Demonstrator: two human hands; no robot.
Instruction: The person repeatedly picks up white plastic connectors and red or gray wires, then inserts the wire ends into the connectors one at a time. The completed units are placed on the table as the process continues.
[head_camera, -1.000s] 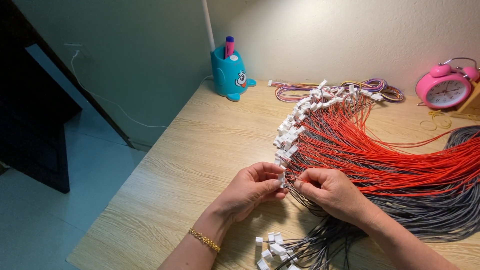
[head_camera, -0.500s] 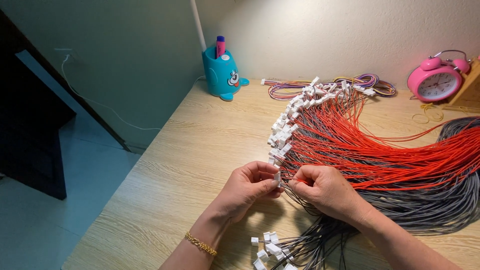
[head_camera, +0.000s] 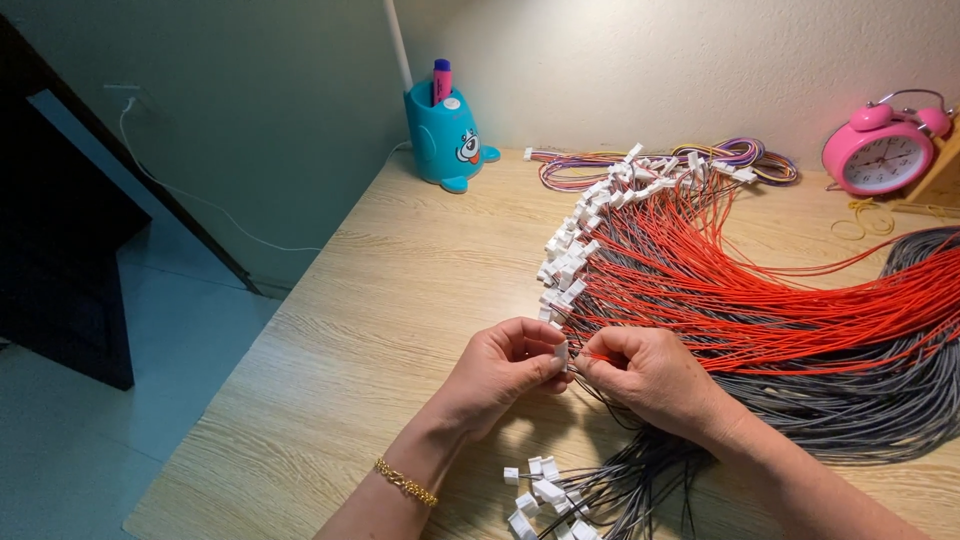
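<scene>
Both hands pinch white connector | red wires – grey wires crowd right | pink clock behind

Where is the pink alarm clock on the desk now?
In the head view, the pink alarm clock stands at the desk's far right, against the wall, right of the coloured wire bundle.

Bare forearms, with a gold chain bracelet on the left wrist.

small white connector pinched between both hands, red wire entering it
</scene>
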